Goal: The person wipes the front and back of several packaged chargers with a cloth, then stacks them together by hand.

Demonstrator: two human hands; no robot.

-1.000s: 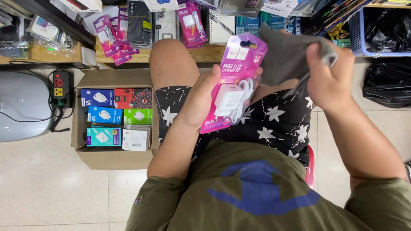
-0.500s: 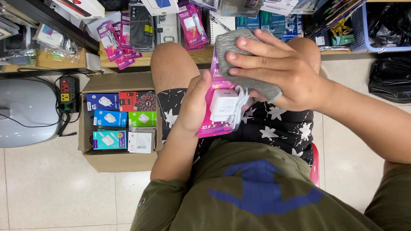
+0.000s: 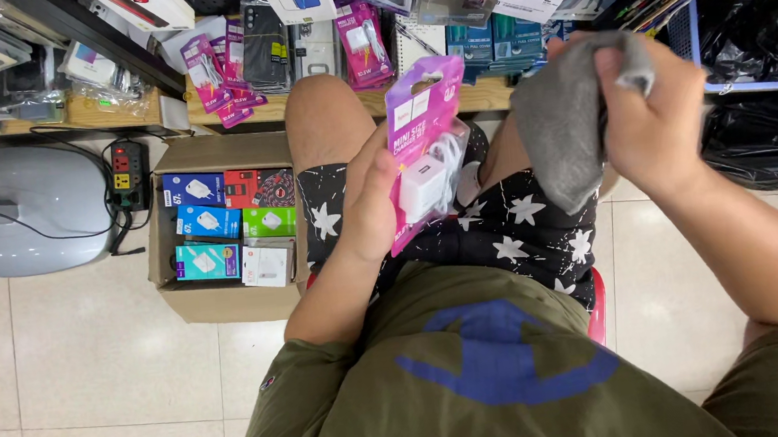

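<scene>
1. Holding steady: our left hand [image 3: 370, 201] grips the pink charger pack [image 3: 422, 149] by its lower edge, thumb across the front, pack upright over the lap.
2. Our right hand [image 3: 650, 117] is closed around a bunched grey cloth [image 3: 565, 121] — lifted clear of the pack, not touching it.
3. Judgement: the pack's front looks clean; whether wiping is finished we cannot tell.
4. Farther out, a cardboard box [image 3: 226, 301] of small coloured boxes sits on the floor — more pink packs [image 3: 362, 40] lie on the shelf.
</scene>
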